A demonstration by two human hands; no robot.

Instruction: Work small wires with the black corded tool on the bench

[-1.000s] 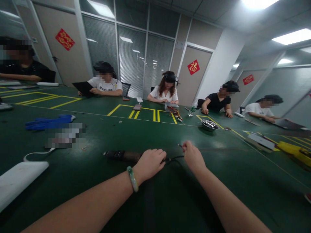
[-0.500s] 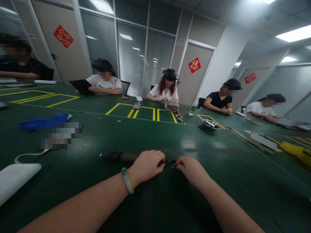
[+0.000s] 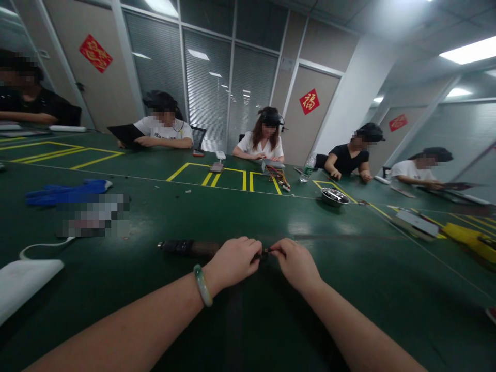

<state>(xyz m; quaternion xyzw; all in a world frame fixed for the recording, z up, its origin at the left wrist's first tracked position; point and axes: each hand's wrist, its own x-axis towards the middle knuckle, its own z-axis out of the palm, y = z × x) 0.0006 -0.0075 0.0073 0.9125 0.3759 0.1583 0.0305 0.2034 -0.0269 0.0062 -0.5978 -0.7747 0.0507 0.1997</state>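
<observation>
On the worktop (image 3: 228, 217), I see the left hand (image 3: 235, 261) curl its fingers round one end of the tool (image 3: 205, 250) while the right hand (image 3: 296, 262) pinches a tiny piece (image 3: 266, 250) beside it, seemingly close work at that end, calling for a steady hold.

An office, by the look of it: glass partitions (image 3: 205, 98) with blinds, ceiling light panels (image 3: 475, 50), and doors bearing red paper signs (image 3: 309, 102). Workers (image 3: 276, 150) wearing headgear sit along the far edge of a long green surface (image 3: 228, 214) sectioned with yellow tape (image 3: 245, 181), a mesh-backed chair (image 3: 199, 138) among them.
</observation>
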